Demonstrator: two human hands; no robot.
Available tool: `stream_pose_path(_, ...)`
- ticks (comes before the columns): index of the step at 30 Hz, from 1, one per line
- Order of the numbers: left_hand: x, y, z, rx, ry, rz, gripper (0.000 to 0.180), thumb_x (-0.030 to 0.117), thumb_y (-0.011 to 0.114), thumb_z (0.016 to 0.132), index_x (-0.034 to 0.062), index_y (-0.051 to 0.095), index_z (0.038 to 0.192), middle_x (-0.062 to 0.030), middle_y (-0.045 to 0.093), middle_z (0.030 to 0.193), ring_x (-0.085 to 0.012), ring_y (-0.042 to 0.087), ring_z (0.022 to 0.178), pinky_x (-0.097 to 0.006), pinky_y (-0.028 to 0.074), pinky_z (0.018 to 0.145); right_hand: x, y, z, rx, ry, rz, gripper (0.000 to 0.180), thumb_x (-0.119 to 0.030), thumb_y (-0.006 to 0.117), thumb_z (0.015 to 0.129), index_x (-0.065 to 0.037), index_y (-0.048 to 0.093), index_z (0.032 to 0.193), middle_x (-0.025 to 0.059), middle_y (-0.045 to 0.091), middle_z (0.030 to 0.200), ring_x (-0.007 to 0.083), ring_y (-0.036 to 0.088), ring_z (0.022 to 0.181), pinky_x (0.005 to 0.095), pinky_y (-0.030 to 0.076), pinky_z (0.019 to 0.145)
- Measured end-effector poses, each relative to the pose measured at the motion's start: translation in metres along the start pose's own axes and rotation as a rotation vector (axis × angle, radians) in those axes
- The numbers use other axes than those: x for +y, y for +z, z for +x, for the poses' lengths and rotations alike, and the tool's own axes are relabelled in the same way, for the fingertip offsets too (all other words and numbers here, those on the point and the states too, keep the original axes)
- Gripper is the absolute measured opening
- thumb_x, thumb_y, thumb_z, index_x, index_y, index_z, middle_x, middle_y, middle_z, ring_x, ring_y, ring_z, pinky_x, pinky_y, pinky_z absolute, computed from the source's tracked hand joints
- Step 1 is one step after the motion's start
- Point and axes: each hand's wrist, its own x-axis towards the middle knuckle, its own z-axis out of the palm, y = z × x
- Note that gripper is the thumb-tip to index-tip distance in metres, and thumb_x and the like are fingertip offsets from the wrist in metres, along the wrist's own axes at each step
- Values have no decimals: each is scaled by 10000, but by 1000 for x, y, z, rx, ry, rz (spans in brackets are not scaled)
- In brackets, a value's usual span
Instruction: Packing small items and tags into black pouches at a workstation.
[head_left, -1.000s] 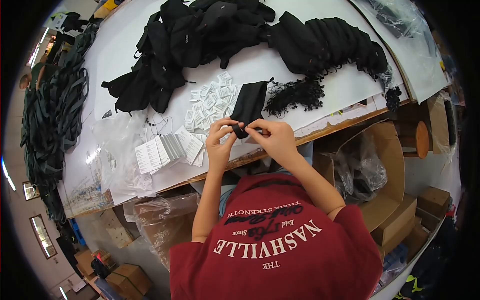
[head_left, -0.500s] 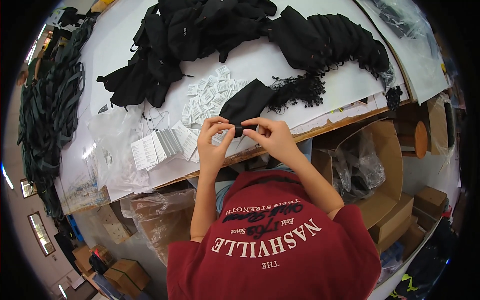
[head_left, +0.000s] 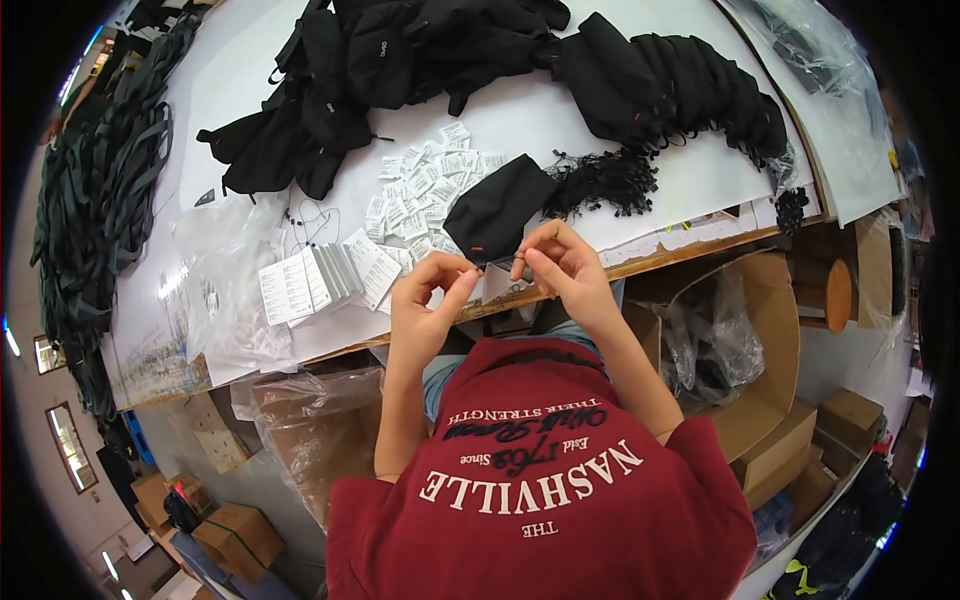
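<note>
- Overall, a white worktop [head_left: 240, 80] spans the scene, a heap of black pouches [head_left: 400, 60] spread along its far side.
- Below its right side, an open cardboard carton [head_left: 775, 320] holds crumpled clear plastic [head_left: 710, 340].
- Beneath the left side, a second carton [head_left: 330, 430] is partly covered by clear plastic sheeting; its contents are hidden.
- Atop the left side lies a clear plastic bag [head_left: 230, 300], its contents unclear.
- Between loose white labels [head_left: 425, 195] and a tangle of black cords [head_left: 605, 182], a single black pouch [head_left: 500, 210] lies flat near the worker's hands.
- Near its lower edge, the left hand [head_left: 430, 290] and right hand [head_left: 570, 270] have thumb and fingers nearly closed; any tiny object pinched there cannot be made out.
</note>
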Motion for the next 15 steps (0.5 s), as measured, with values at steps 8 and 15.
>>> stream_pose_path(8,0,12,-5,-150,-4,-46,54,54,602,861,2,613,871,44,549,645,6,409,570,-182,274,494,6,13,-5,4,-200,-207,112,-130,579,927,-42,565,996,18,592,753,55,517,645,205,404,574)
stream_pose_path(15,3,6,-7,-98,21,-99,76,65,595,875,-9,613,872,34,591,687,11,411,578,-176,277,502,24,3,2,42,-298,-1008,107,-125,674,817,-63,681,905,54,528,711,164,523,633,275,423,568)
